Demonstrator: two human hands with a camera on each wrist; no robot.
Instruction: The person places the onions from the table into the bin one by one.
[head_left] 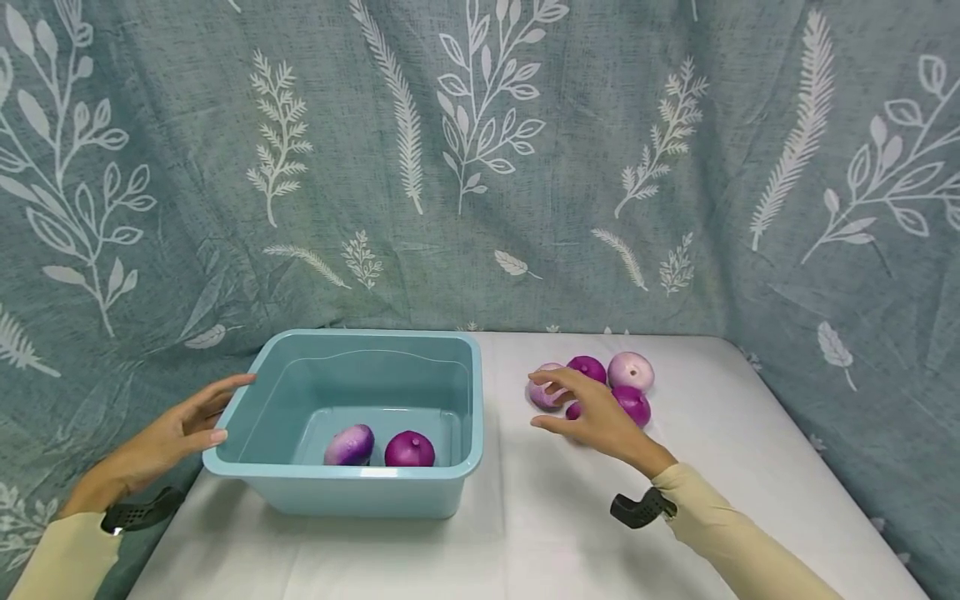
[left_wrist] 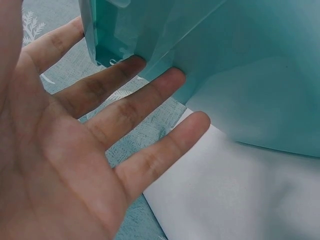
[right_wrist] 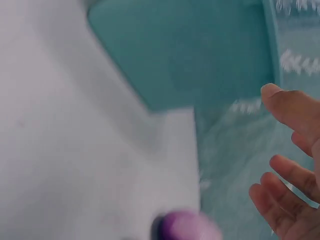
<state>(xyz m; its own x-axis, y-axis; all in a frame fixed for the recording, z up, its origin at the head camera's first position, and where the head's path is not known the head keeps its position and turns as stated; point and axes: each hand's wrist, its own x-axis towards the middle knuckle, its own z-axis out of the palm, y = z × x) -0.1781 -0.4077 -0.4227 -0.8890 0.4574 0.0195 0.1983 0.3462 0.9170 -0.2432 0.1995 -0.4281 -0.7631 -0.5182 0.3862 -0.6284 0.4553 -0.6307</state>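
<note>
A light teal plastic tub (head_left: 345, 473) stands on the white-covered table at left centre. Inside it lie a purple-and-white onion (head_left: 349, 446) and a dark purple onion (head_left: 409, 450). My left hand (head_left: 176, 433) is at the tub's left side, its fingertips right at the rim; in the left wrist view its fingers (left_wrist: 135, 110) spread along the tub's outer wall. Over a cluster of onions on the right hovers my right hand (head_left: 600, 417), fingers and thumb apart with nothing between them. The hand partly hides the cluster, which includes a pale onion (head_left: 631, 371) and a purple onion (head_left: 632, 405).
A grey-green cloth (head_left: 480, 275) with white leaf prints hangs behind and beside the table. White tabletop (head_left: 517, 483) lies between the tub and the onion cluster. Dark bands (head_left: 645, 508) circle both wrists over cream sleeves.
</note>
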